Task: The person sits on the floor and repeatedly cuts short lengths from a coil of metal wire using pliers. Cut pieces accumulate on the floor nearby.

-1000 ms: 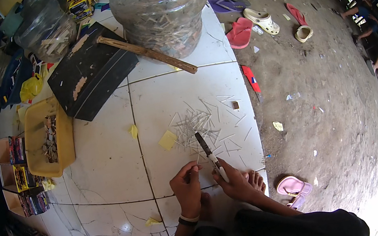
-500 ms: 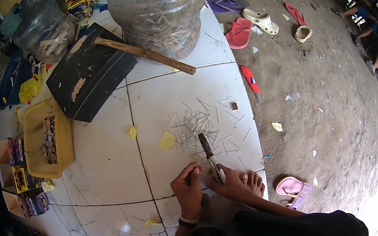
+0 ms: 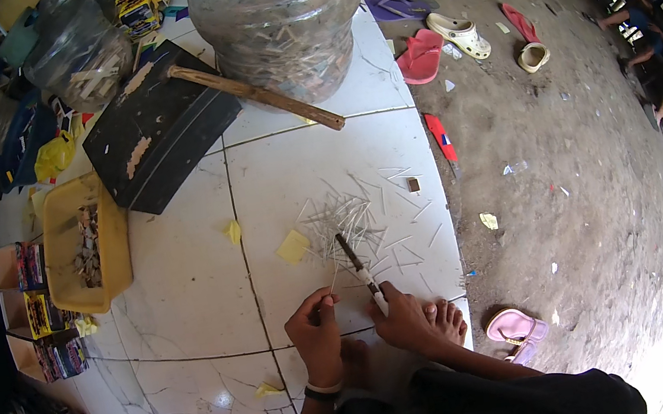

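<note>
Right hand (image 3: 403, 322) grips a knife (image 3: 356, 264) over the sticks (image 3: 351, 221) on the floor tiles (image 3: 188, 292); left hand (image 3: 316, 332) pinches one stick, risking a slip onto nearby fingers.

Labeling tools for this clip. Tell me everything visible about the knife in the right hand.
The knife is small and slim, with a dark blade end pointing up and away from the person and a pale handle end. The right hand grips it by the handle, tilted slightly left. Its dark end lies over the pile of thin pale sticks on the white tiled floor. Whether the tip touches the sticks cannot be told. The left hand is beside it, not on it.
</note>
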Tool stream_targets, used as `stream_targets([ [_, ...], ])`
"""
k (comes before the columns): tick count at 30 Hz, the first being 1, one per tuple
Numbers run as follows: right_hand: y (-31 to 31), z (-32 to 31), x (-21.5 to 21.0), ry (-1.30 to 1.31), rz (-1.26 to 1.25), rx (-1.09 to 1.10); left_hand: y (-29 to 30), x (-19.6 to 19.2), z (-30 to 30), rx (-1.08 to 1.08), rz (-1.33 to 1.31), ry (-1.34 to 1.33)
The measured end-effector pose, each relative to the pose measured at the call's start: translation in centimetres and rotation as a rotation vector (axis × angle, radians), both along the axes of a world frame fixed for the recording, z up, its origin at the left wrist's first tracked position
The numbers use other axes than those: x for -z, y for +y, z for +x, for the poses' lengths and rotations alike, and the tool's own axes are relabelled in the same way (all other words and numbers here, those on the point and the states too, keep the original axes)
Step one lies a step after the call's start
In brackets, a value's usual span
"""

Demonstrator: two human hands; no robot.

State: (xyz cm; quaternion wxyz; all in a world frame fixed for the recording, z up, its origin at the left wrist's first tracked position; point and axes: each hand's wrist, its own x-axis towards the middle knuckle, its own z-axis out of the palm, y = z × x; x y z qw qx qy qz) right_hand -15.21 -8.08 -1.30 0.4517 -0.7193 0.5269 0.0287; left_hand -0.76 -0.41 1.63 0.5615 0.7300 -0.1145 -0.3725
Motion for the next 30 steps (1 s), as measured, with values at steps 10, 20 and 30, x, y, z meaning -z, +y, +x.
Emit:
stream_targets([
  [10, 0.2, -1.2, -0.7, -0.405, 0.245, 0.023, -1.4, -0.2, 0.9, -0.082, -0.112, 0.179],
  [20, 0.5, -0.9, -1.8, -0.336, 0.098, -0.024, -2.0, -0.1, -0.3, -0.019, -0.116, 0.137],
  [30, 0.9, -0.8, -1.4, -0.421, 0.103, -0.023, -1.8, 0.2, -0.7, -0.037, -0.132, 0.073],
])
